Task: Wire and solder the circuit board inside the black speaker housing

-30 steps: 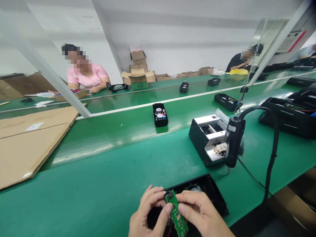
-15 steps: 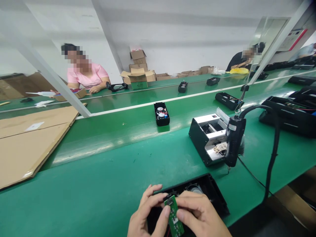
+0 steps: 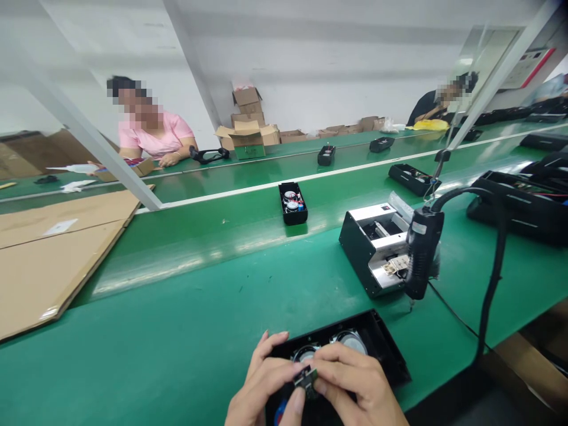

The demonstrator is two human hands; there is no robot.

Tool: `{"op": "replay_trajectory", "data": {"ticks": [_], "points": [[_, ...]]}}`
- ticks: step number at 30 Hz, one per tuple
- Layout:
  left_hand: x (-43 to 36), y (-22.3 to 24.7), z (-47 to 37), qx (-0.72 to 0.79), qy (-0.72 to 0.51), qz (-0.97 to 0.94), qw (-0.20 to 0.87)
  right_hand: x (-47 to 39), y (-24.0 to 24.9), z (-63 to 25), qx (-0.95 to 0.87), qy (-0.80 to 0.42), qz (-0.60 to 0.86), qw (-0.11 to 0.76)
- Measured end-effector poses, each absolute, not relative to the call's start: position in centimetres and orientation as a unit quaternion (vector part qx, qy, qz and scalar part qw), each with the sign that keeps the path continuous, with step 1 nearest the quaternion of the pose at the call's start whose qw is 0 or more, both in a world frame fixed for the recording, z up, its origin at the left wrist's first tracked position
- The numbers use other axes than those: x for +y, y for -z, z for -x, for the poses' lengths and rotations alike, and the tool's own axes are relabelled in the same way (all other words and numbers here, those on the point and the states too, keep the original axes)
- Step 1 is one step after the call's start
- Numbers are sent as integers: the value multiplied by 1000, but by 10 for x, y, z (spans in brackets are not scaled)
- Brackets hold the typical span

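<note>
Between the fingertips of both hands is a small green circuit board, tilted so that mostly its end shows. My left hand pinches it from the left, with the index finger and thumb on its end. From the right, my right hand grips the same board with thumb and fingers. Under both hands lies an open black speaker housing, with two round speakers inside. A blue part shows at its lower left. My hands cover much of the housing's near side.
A black electric screwdriver hangs at right before a silver-black screw feeder. Another open housing sits on the green line ahead. Flat cardboard lies left. Several black housings stand right. Two people work across the line.
The circuit board has been tipped, its long green face now turned mostly out of sight. Both hands still hold it, and more of the speakers and the blue part shows.
</note>
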State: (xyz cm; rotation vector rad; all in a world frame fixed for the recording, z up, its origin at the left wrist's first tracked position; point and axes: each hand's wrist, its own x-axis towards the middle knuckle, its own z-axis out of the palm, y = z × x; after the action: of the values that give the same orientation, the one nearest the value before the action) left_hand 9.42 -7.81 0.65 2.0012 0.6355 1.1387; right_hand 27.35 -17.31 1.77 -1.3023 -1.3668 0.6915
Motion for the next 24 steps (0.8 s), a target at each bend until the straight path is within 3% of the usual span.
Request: {"op": "replay_trajectory", "data": {"ticks": [5, 7, 11, 14, 19, 24], "points": [[-61, -7, -74, 193, -371, -859, 294, -179, -26, -282, -517, -223, 553, 614], [-58, -12, -70, 209, -343, -877, 263, -185, -35, -293, -532, -168, 567, 606], [-59, -22, -79, 181, -340, -899, 209, -197, -57, -312, -735, -48, 559, 380], [-61, -17, -83, 219, -367, -879, 212, -201, -57, -311, -786, 7, 570, 241], [-68, 6, -71, 196, -303, -912, 194, -196, -38, -295, -799, 9, 560, 217], [-88, 12, -73, 203, -227, -940, 157, -193, -41, -293, -800, -74, 566, 187]]}}
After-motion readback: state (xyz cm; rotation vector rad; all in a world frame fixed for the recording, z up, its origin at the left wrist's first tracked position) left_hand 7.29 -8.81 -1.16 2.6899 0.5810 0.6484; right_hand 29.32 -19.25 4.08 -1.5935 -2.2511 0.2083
